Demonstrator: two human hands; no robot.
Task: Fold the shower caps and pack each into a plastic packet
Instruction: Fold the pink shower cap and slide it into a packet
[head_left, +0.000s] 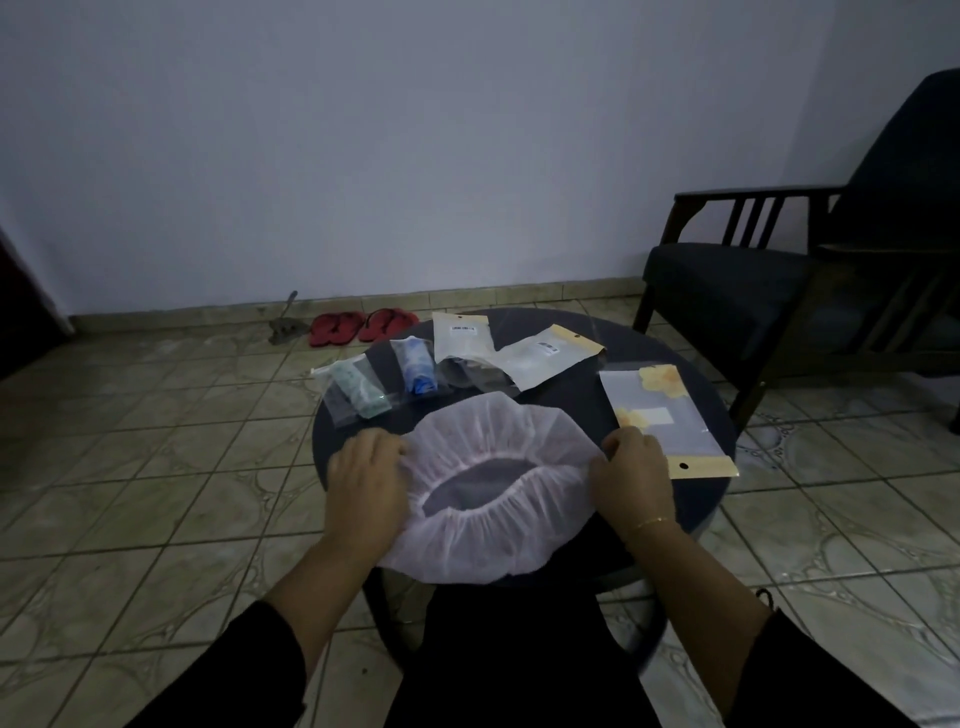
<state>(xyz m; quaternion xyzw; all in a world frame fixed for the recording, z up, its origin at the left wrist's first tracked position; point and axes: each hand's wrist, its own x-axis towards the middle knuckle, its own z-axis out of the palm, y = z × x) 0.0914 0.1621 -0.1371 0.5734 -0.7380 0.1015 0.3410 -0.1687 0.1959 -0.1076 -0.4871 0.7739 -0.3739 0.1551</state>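
Shower cap (493, 499), white gathered fabric, lies spread opening-up on the round dark table (717, 499), ready for folding. Left hand (366, 480) and right hand (631, 470) pinch opposite edges with curled fingers. Beyond lie filled clear packets (358, 392) and flat empty packets (550, 356), presumably awaiting caps.

This is a room in a home, dimly lit. A plain pale wall (415, 130) fills the view from ten to one o'clock, meeting a floor of patterned ceramic tiles (156, 441) with a matching tiled skirting. A pair of red flip-flops (361, 326) lies against the wall at eleven o'clock. A dark wooden armchair (810, 260) with a cushioned seat stands at two o'clock. A small round dark table (696, 499) sits at the centre, low like a coffee table.
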